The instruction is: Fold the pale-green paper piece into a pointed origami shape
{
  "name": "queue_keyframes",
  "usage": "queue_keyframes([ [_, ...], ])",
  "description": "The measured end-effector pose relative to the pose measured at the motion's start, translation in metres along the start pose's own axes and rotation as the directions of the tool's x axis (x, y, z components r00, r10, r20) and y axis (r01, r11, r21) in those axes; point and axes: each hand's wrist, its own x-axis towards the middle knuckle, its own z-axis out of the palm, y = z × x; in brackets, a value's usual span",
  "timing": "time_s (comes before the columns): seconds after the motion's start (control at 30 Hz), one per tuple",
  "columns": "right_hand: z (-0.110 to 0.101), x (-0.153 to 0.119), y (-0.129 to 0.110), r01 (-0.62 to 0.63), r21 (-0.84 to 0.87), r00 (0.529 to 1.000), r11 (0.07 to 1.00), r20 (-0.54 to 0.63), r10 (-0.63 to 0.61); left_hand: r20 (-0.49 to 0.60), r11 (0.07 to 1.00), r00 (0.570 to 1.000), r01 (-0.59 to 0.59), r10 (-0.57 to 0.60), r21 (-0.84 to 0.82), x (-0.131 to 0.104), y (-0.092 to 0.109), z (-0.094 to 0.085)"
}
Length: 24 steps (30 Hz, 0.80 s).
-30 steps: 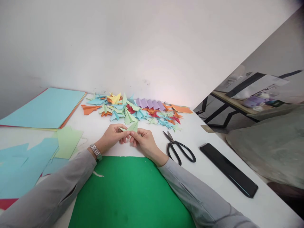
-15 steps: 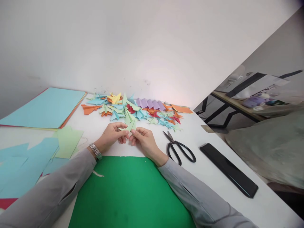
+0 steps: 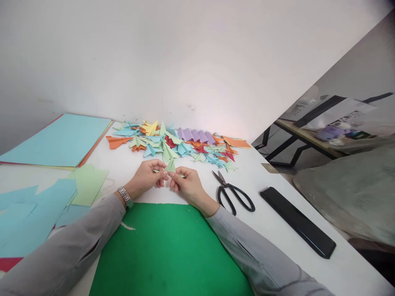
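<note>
Between my hands is a small piece of folded light green paper (image 3: 170, 166), with a pointed tip facing away from me. My left hand (image 3: 148, 174), with a metal watch on the wrist, pinches its left side between thumb and fingers. On the other side, my right hand (image 3: 189, 183) is closed on it, thumb against the lower right part. My fingers cover some of its edges. Just beyond lies a heap of small folded paper shapes (image 3: 151, 151) in several colours. A green sheet (image 3: 169, 246) lies on the table nearer to me, below my hands.
Black-handled scissors (image 3: 228, 191) lie partly opened to the right, and past them a long black case (image 3: 298, 222). On the left are a stack of large coloured sheets (image 3: 58, 139) and cut paper pieces (image 3: 89, 185). A white wall (image 3: 185, 61) rises behind the table.
The folded green paper has turned in my fingers; its tip now points away and flaps show at both sides. Both hands stay in nearly the same place.
</note>
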Motion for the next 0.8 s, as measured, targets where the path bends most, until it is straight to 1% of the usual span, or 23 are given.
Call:
queue_keyframes([
  [0.13, -0.0007, 0.0, -0.0003, -0.005, 0.027, 1.0, 1.0, 0.002, 0.004, 0.018, 1.0, 1.0, -0.026, 0.025, 0.011, 0.0008, -0.002, -0.0015],
  [0.27, -0.0015, 0.0007, 0.0006, -0.005, 0.086, 1.0, 0.996, 0.019, 0.003, 0.036, 0.999, 0.998, -0.05, 0.051, -0.014, 0.0011, -0.0025, -0.0027],
  [0.47, -0.0025, 0.0014, 0.0021, -0.005, 0.157, 1.0, 0.988, 0.025, 0.001, -0.012, 0.998, 1.0, -0.024, 0.024, -0.049, 0.0012, -0.0004, -0.002],
  [0.63, -0.0022, 0.0014, 0.002, -0.003, 0.134, 1.0, 0.991, -0.012, 0.005, -0.088, 0.988, 0.996, -0.012, -0.001, -0.151, -0.0001, 0.0036, -0.001],
  [0.7, -0.002, 0.0016, 0.0019, 0.0, 0.126, 1.0, 0.992, -0.016, 0.002, -0.093, 0.984, 0.996, -0.004, -0.013, -0.179, -0.0007, 0.0057, -0.0005],
  [0.8, -0.0024, 0.0021, 0.0016, 0.011, 0.163, 1.0, 0.987, -0.028, -0.007, -0.08, 0.985, 0.997, -0.01, -0.004, -0.171, -0.0012, 0.0069, -0.0002],
])
